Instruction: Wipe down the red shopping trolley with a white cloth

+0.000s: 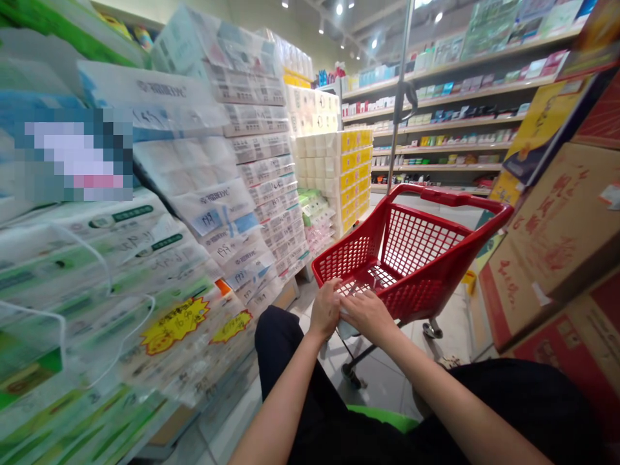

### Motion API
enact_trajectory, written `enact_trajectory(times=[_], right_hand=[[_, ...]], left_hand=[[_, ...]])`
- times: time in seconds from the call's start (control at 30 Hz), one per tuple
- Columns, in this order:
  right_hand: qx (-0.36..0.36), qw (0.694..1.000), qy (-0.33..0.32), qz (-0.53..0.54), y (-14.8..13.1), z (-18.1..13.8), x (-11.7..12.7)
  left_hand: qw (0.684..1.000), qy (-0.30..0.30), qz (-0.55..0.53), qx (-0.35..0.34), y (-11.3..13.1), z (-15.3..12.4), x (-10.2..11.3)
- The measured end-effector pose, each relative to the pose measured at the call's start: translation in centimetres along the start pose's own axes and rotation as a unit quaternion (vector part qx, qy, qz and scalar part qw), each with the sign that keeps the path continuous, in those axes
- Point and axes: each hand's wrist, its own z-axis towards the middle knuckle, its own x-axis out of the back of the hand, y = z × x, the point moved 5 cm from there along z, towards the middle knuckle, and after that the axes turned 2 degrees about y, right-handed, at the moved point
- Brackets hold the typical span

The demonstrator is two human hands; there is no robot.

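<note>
A red plastic shopping cart [426, 290] with lattice sides stands in front of me, its basket open at the top. At its near rim, my left hand [325, 310] is closed with the fingers curled over the edge. Beside it and touching it, my right hand [367, 314] bends its fingers over a pale cloth-like piece [347, 328] against the cart. Most of that piece is hidden under the hands, so its exact kind is unclear.
Wrapped tissue packs [169, 258] are stacked high at the left. Cardboard boxes [562, 219] crowd the right. Stocked shelves [445, 97] line the back behind a metal pole [401, 90]. My knees flank the cart's near end, and a green seat edge [385, 416] shows below.
</note>
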Motion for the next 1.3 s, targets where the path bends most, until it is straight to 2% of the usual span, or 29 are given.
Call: enact_trajectory(times=[0.1, 0.17, 0.23, 0.37, 0.47, 0.7, 0.83, 1.07, 1.13, 1.2, 1.3], right_hand=[[0.016, 1.000, 0.003, 0.001, 1.1, -0.5, 0.3], [0.032, 0.999, -0.005, 0.001, 2.9, -1.2, 0.9], [0.039, 0.999, -0.010, -0.008, 5.8, -2.0, 1.6], [0.000, 0.999, 0.000, -0.040, 12.8, -3.6, 3.2], [-0.005, 0.998, -0.014, -0.055, 15.2, -4.0, 3.5], [-0.021, 0.997, 0.007, -0.068, 13.5, -3.5, 2.9], [-0.036, 0.996, 0.010, -0.078, 12.1, -2.9, 2.8], [0.018, 0.998, -0.012, -0.053, 5.2, 0.3, 0.3], [0.030, 0.998, -0.005, -0.052, 4.2, 0.6, -0.1], [0.050, 0.998, -0.004, -0.048, 4.7, 0.2, 0.0], [0.060, 0.997, -0.013, -0.049, 8.2, -1.4, 1.2]], left_hand=[[1.000, -0.003, 0.007, 0.011, -0.9, 0.0, 0.3], [1.000, -0.011, 0.010, 0.013, -1.0, 0.2, 0.5], [1.000, -0.020, 0.023, 0.002, -0.9, 0.5, 0.5], [0.997, -0.021, 0.069, -0.026, -0.9, 1.1, 0.2], [0.992, -0.036, 0.111, -0.036, -0.8, 1.3, -0.1], [0.976, -0.080, 0.179, -0.093, 2.0, 0.4, -1.3], [0.965, -0.077, 0.244, -0.058, 1.8, 0.1, -2.3], [0.953, -0.105, 0.279, -0.055, 0.6, 0.3, -2.4], [0.952, -0.106, 0.279, -0.063, 0.5, 0.1, -2.0], [0.953, -0.106, 0.272, -0.077, 0.5, -0.1, -1.7], [0.955, -0.099, 0.262, -0.093, 0.3, -0.2, -0.8]])
